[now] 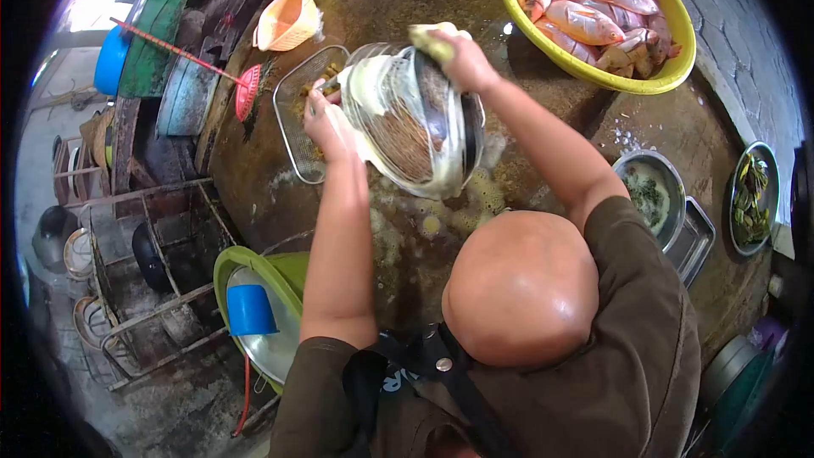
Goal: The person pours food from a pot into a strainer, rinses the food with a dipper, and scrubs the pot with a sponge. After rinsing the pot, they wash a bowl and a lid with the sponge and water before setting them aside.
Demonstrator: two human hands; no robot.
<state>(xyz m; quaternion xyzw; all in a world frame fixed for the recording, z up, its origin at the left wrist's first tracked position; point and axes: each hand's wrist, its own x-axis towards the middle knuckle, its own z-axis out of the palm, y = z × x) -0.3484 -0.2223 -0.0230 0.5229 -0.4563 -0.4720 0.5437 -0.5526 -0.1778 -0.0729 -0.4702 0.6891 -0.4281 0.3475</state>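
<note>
A round metal pan (398, 140), streaked with white suds, is tilted up over the wet brown surface. My left hand (329, 123) is closed round its left side, near what looks like a short handle. My right hand (465, 59) is closed on a yellowish sponge (434, 44) at the pan's upper right edge, where the rim is dark. Suds blur part of the pan's face. Behind my left hand lies a wire mesh tray (284, 131) with brownish bits in it. Foam (432, 225) is spread on the surface below the pan.
A yellow basin (512, 8) of reddish fish stands at upper right. Lower right are a metal bowl (674, 220) with green bits and a plate (736, 242) of green pods or leaves. At left are an orange basket (288, 21), pink strainer (246, 93) and blue dipper (251, 309).
</note>
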